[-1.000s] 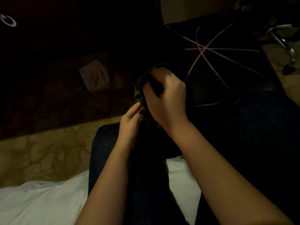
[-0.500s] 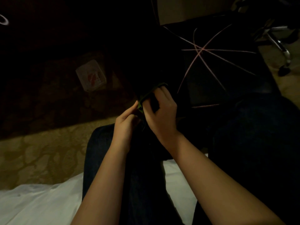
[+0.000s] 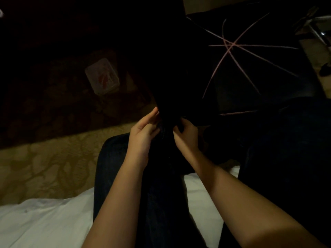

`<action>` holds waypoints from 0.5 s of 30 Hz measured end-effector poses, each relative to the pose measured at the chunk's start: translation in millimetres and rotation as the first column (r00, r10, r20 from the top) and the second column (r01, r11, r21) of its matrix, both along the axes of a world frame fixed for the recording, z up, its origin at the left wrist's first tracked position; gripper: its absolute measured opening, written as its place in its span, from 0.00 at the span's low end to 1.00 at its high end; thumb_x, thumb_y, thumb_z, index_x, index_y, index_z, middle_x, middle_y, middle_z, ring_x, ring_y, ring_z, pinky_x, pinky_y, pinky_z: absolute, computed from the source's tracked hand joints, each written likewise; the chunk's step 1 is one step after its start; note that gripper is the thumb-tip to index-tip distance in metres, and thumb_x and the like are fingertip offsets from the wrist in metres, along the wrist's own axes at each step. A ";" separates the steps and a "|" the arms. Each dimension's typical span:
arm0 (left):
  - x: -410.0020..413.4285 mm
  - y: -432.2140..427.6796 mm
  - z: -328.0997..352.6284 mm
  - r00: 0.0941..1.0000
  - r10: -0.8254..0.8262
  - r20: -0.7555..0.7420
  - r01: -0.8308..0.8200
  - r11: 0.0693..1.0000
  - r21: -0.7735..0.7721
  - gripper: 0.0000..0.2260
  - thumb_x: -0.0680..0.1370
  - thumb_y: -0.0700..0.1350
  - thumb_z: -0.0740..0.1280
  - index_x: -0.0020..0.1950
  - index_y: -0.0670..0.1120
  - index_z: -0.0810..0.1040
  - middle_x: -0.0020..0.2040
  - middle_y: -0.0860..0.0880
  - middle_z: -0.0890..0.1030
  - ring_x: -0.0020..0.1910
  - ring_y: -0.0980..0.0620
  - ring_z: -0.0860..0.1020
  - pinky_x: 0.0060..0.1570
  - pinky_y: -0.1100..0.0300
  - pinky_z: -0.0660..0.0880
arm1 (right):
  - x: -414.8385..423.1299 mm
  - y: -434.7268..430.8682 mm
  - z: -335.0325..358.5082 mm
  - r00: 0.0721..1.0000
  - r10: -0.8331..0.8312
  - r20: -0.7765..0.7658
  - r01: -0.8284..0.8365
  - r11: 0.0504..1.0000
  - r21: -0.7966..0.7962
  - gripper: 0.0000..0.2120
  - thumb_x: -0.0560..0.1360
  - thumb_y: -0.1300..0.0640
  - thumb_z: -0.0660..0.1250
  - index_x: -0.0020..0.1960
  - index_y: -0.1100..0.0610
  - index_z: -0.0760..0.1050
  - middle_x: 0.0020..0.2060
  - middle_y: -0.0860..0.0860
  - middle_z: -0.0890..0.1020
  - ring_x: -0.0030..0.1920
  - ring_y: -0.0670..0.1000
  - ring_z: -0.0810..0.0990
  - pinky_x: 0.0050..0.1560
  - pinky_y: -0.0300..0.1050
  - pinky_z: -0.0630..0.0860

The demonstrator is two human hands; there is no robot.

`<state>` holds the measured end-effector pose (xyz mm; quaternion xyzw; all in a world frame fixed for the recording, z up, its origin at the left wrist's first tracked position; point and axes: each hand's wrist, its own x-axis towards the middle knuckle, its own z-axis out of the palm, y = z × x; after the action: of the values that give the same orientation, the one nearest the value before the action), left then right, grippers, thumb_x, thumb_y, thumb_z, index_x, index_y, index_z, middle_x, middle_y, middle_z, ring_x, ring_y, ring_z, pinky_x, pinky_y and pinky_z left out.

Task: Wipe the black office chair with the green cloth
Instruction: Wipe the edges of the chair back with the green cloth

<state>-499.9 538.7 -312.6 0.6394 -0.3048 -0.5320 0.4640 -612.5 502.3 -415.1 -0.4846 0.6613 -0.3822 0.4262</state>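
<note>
Black office chair (image 3: 259, 68) comes next: your left hand (image 3: 143, 130) and right hand (image 3: 187, 134) pinch a dark bundle (image 3: 165, 129); fold it flat, evenly.

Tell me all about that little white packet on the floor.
The white packet is a small flat rectangle with rounded corners, pale with red marks in the middle, too blurred to read. It looks like soft plastic. It lies askew on the dark patterned carpet, with nothing else touching it.

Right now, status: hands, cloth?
Left hand, right hand both on cloth, right curled into it. Cloth reads black, too dim. Chair outline lost in dark; no obstruction seen.
</note>
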 end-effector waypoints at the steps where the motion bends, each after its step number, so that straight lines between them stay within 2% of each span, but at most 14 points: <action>1: -0.1 0.2 -0.1 1.000 -0.005 0.011 0.005 1.000 -0.005 0.23 0.80 0.32 0.55 0.67 0.51 0.76 0.63 0.53 0.80 0.62 0.59 0.77 0.60 0.60 0.76 | 1.1 0.0 0.2 1.000 0.008 -0.008 -0.008 1.000 0.013 0.07 0.74 0.62 0.65 0.49 0.57 0.81 0.44 0.53 0.84 0.49 0.52 0.82 0.48 0.37 0.72; 4: -3.2 -1.5 -1.0 0.999 0.003 0.035 -0.003 1.000 -0.005 0.21 0.80 0.31 0.55 0.60 0.53 0.77 0.59 0.54 0.81 0.60 0.59 0.78 0.61 0.57 0.75 | 0.6 -0.1 7.0 0.999 0.011 -0.051 -0.011 1.000 0.002 0.08 0.73 0.62 0.65 0.48 0.56 0.81 0.43 0.53 0.84 0.48 0.52 0.82 0.49 0.44 0.76; 9: -9.8 -5.9 -4.7 0.998 -0.018 0.061 0.015 0.999 0.049 0.20 0.80 0.31 0.56 0.63 0.52 0.75 0.58 0.53 0.80 0.58 0.59 0.78 0.59 0.61 0.75 | -4.6 1.5 40.6 0.996 0.073 -0.043 -0.080 0.980 -0.185 0.09 0.72 0.61 0.64 0.48 0.55 0.80 0.43 0.47 0.80 0.45 0.41 0.77 0.44 0.23 0.69; 13: -10.3 -8.9 -9.0 0.994 -0.053 0.097 0.036 0.985 0.171 0.18 0.81 0.36 0.59 0.67 0.52 0.73 0.62 0.49 0.78 0.60 0.52 0.77 0.61 0.55 0.76 | -8.7 4.3 75.0 0.997 0.067 -0.044 -0.078 0.935 -0.347 0.07 0.72 0.65 0.66 0.47 0.59 0.81 0.42 0.47 0.79 0.44 0.42 0.77 0.45 0.22 0.67; 15: -10.8 -11.7 -11.2 0.995 -0.063 0.079 0.044 0.976 0.213 0.19 0.81 0.35 0.59 0.70 0.48 0.73 0.64 0.46 0.78 0.62 0.48 0.77 0.63 0.51 0.75 | -10.6 4.1 94.2 0.995 0.070 -0.066 -0.091 0.903 -0.420 0.06 0.71 0.66 0.66 0.46 0.61 0.80 0.41 0.47 0.78 0.42 0.41 0.75 0.45 0.23 0.66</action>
<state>-510.7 527.0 -323.8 0.6987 -0.2834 -0.5458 0.3656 -623.1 506.4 -320.9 -0.6014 0.5527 -0.4865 0.3102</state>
